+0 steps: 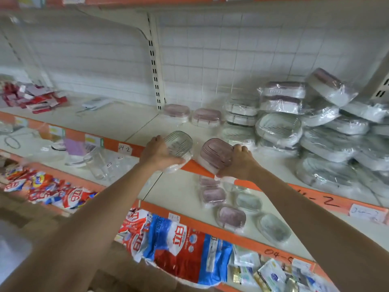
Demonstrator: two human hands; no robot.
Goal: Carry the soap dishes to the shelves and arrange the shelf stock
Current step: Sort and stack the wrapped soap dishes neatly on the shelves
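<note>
**Plastic soap dishes reach the shelf edge, one in each hand**

Plastic-wrapped and light by the look of them, two soap dishes arrive at the front lip of the upper shelf (134,125). The left hand (156,152) curls around a clear-lidded soap dish (179,144); the right hand (237,163) grips a pink-lidded soap dish (214,152) by its near end. Both dishes sit tilted at the orange shelf edge (190,164), not yet flat. The shells appear stiff but thin, and the film wrap is probably slippery, so a hold across the short sides seems safest. Two more pink-lidded dishes (206,116) stand side by side at the back of this shelf, beside a heaped pile of wrapped white dishes (328,131), too jumbled to count. On the lower shelf (174,186), about six loose dishes (231,216) lie scattered.
</note>
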